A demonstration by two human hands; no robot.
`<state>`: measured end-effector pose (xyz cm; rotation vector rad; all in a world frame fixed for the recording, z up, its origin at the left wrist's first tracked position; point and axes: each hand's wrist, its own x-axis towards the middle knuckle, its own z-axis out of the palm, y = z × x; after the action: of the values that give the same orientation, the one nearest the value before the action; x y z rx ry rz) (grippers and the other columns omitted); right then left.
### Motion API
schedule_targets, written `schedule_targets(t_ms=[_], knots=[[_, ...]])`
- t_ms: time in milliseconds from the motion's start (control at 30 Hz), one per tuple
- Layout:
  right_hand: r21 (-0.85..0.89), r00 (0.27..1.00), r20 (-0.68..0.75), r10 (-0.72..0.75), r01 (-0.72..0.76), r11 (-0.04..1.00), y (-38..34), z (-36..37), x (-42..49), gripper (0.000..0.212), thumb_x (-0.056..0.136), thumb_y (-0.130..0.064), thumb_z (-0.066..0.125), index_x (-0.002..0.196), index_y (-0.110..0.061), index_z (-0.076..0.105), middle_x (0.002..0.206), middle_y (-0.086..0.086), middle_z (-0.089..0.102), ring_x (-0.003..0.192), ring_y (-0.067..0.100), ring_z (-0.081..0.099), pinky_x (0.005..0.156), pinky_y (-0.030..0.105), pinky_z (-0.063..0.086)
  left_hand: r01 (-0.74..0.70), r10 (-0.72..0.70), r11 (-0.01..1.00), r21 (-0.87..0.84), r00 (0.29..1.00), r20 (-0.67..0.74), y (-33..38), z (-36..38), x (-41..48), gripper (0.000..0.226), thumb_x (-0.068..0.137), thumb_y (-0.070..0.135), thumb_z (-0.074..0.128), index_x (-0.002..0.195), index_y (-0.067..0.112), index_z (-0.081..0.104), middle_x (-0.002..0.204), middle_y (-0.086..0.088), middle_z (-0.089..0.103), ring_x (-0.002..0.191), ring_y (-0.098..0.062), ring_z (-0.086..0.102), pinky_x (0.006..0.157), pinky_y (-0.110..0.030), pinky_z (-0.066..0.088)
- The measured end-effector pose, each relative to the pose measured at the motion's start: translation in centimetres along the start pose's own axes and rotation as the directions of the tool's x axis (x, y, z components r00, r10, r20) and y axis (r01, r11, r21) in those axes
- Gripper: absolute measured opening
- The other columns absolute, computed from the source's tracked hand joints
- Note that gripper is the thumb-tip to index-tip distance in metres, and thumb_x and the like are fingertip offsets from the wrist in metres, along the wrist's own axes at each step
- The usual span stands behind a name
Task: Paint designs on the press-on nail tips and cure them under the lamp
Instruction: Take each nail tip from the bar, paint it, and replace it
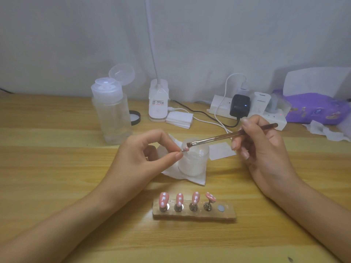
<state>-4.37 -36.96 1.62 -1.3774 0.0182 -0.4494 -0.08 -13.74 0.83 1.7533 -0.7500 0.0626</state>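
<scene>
Left grip (140,154) pinches metal stem of one nail tip (187,148) btwn thumb & forefinger, held over clear jar (193,164). Right grip (266,149) closed on brush (214,138) pencil-style, bristles right at tip. Tip prob v. light, thin plastic, slick if gel wet: take by stem only, never painted face. Count: 4 pink dotted tips (163,199) standing on wooden holder (193,215) on surface (57,168), 1 in hand, 1 vacant slot (220,208); 1 brush, 1 jar

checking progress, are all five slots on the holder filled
No, four pink tips stand on the holder and its rightmost slot is bare.
</scene>
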Motion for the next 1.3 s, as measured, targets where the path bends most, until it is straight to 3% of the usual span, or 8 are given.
schedule_targets(t_ms=[267,667,1000,1100,1300], knots=[[0.065,1.000,0.003,0.001,-0.002,0.998,-0.11,-0.03,-0.03,0.024,0.086,-0.034,0.062,0.073,-0.019,0.048,0.054,0.004,0.061,0.039,0.008,0.037,0.044,0.014,0.036,-0.090,0.091,0.992,0.093,0.996,-0.015,0.15,0.16,-0.06,0.011,0.082,0.022,0.074,0.075,0.018,0.066,0.054,0.030,0.049,0.045,-0.001,0.033,0.050,-0.004,0.027],[-0.036,1.000,0.010,-0.009,0.009,0.999,0.01,0.14,-0.13,0.027,0.084,-0.039,0.065,0.073,-0.021,0.048,0.055,0.003,0.062,0.040,0.010,0.038,0.043,0.017,0.030,-0.092,0.094,0.992,0.084,0.995,-0.017,-0.06,0.06,-0.04,0.012,0.084,0.021,0.075,0.075,0.020,0.066,0.056,0.028,0.049,0.047,-0.003,0.032,0.051,-0.005,0.028],[0.011,0.999,-0.035,0.001,-0.001,1.000,0.08,0.00,0.07,0.028,0.095,-0.026,0.057,0.068,-0.024,0.051,0.053,0.002,0.061,0.038,0.008,0.036,0.042,0.015,0.029,-0.088,0.088,0.994,0.066,0.996,-0.002,0.03,0.08,0.00,0.012,0.084,0.021,0.074,0.075,0.017,0.066,0.059,0.027,0.054,0.047,-0.004,0.031,0.050,-0.008,0.029],[0.021,1.000,0.006,-0.002,0.002,1.000,0.01,0.13,-0.08,0.027,0.094,-0.031,0.060,0.071,-0.023,0.049,0.054,0.001,0.061,0.041,0.008,0.038,0.043,0.014,0.033,-0.086,0.086,0.995,0.057,0.996,0.001,0.05,0.06,0.01,0.011,0.083,0.020,0.075,0.077,0.015,0.067,0.061,0.026,0.055,0.047,-0.003,0.032,0.050,-0.008,0.029],[0.005,1.000,-0.024,0.002,-0.002,1.000,0.06,0.01,0.04,0.026,0.096,-0.028,0.057,0.074,-0.020,0.046,0.054,0.001,0.061,0.041,0.009,0.038,0.044,0.019,0.027,-0.097,0.097,0.991,0.092,0.995,0.005,-0.01,0.16,0.09,0.013,0.086,0.011,0.075,0.077,0.013,0.066,0.055,0.030,0.052,0.044,-0.002,0.032,0.050,-0.005,0.028]])
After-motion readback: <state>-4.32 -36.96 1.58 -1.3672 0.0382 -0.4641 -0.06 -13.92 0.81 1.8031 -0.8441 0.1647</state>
